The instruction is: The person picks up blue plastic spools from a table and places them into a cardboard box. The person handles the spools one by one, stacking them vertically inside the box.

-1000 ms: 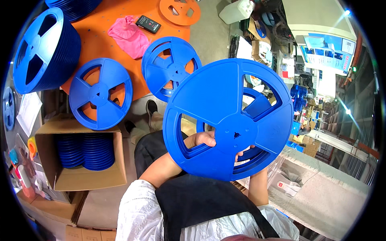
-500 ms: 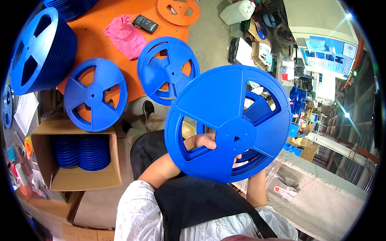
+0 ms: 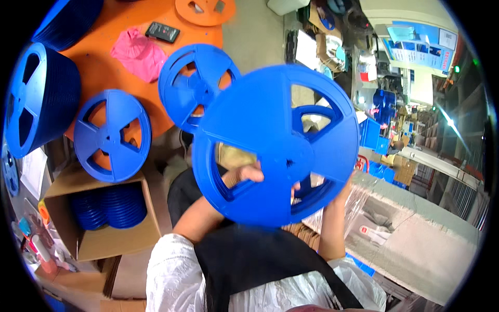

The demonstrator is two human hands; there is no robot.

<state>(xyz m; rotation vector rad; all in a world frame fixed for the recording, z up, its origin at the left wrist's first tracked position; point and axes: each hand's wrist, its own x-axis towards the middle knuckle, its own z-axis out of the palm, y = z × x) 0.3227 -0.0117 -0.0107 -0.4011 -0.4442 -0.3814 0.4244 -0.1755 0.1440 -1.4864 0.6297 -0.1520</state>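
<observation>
A large blue plastic reel (image 3: 244, 119) with three wedge-shaped cutouts is held up in front of me, tilted, with at least one more blue reel showing behind it. My left hand (image 3: 243, 175) reaches through the lower left cutout, its thumb on the front face near the hub. My right hand (image 3: 340, 198) grips from the lower right; most of it is hidden behind the rim, and a fingertip shows in the lower cutout. Beyond them, one blue reel (image 3: 108, 136) sits at the near edge of the orange table (image 3: 117, 23), and another blue reel (image 3: 198, 89) stands to its right.
A tall stack of blue reels (image 3: 60, 96) leans at the far left. Below the table an open cardboard box (image 3: 117, 247) holds blue reels (image 3: 123, 208). On the table lie a pink cloth (image 3: 138, 54), a black device (image 3: 163, 32) and an orange reel (image 3: 208, 11). A concrete ledge (image 3: 416, 239) runs along the right.
The held reels have shifted up and left in the picture, both hands keeping their grip. My view has turned a little, so the table and ledge sit differently.
</observation>
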